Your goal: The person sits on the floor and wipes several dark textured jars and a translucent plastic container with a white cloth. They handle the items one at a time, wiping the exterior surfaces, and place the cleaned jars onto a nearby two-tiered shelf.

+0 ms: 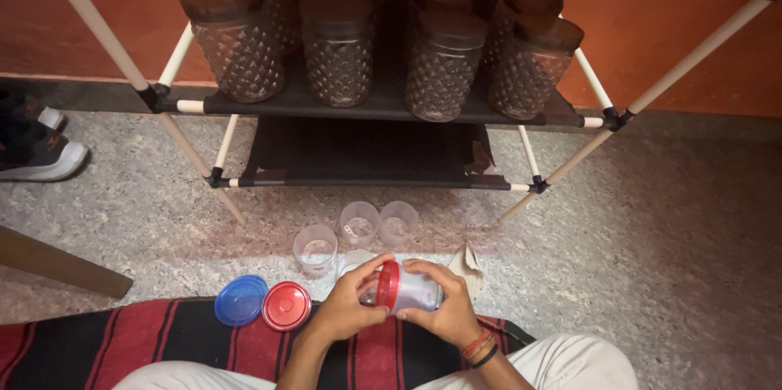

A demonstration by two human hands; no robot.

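A small clear plastic container (417,290) with a red lid (388,285) lies sideways between both hands, low in the head view. My left hand (346,307) grips the red lid end. My right hand (448,308), with bangles at the wrist, wraps the clear body. Just beyond the hands, three open clear containers stand on the floor: one at the left (315,248), one in the middle (359,224), one at the right (397,222). A loose blue lid (241,300) and a loose red lid (287,306) lie side by side left of my left hand.
A low rack with white rods and black fabric shelves (366,105) stands ahead, its upper shelf carrying several diamond-textured jars with brown lids (338,48). Shoes (32,149) sit at far left. A red-and-black striped mat (122,341) lies under me on the speckled floor.
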